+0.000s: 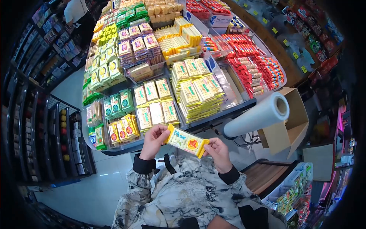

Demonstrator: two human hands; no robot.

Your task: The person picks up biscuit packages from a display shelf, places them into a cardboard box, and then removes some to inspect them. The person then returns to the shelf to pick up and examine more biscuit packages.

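A yellow-ended snack packet [187,141] with a red round mark is held in front of my body, between both hands. My left hand [155,140] pinches its left end between thumb and fingers. The right end is pinched by my right hand [218,152]. Just beyond the packet, stacks of similar yellow packets [198,95] stand on the display table, with more yellow-edged packets [154,110] laid in rows to their left. Packets with red round marks [124,129] sit near the table's front left edge.
A roll of clear film [255,116] and an open cardboard box [288,129] are at the right. Red snacks [248,72] fill the table's right side. Dark shelves [45,129] line the left. Another person [76,11] stands at the upper left.
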